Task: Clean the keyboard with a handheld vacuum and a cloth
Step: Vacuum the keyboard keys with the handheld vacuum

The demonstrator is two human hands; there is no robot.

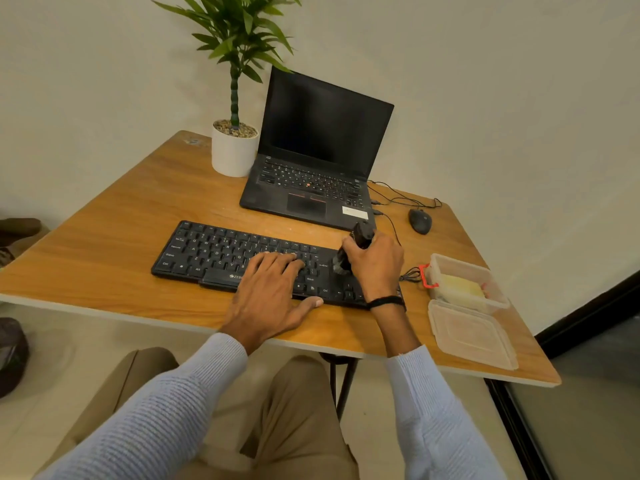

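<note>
A black keyboard (pixel 221 252) lies across the wooden table (pixel 114 233) in front of me. My left hand (pixel 273 292) rests flat on its middle keys with straight fingers, thumb at the front edge. My right hand (pixel 375 263) grips a small black handheld vacuum (pixel 360 234), nozzle down on the keys at the keyboard's right end. A yellow cloth (pixel 460 289) lies in an open clear plastic box (pixel 450 263) to the right of the keyboard.
An open black laptop (pixel 311 161) stands behind the keyboard, a white potted plant (pixel 233 150) to its left. A black mouse (pixel 420 220) with cable lies at the back right. The box's lid (pixel 471 336) lies near the table's front right edge.
</note>
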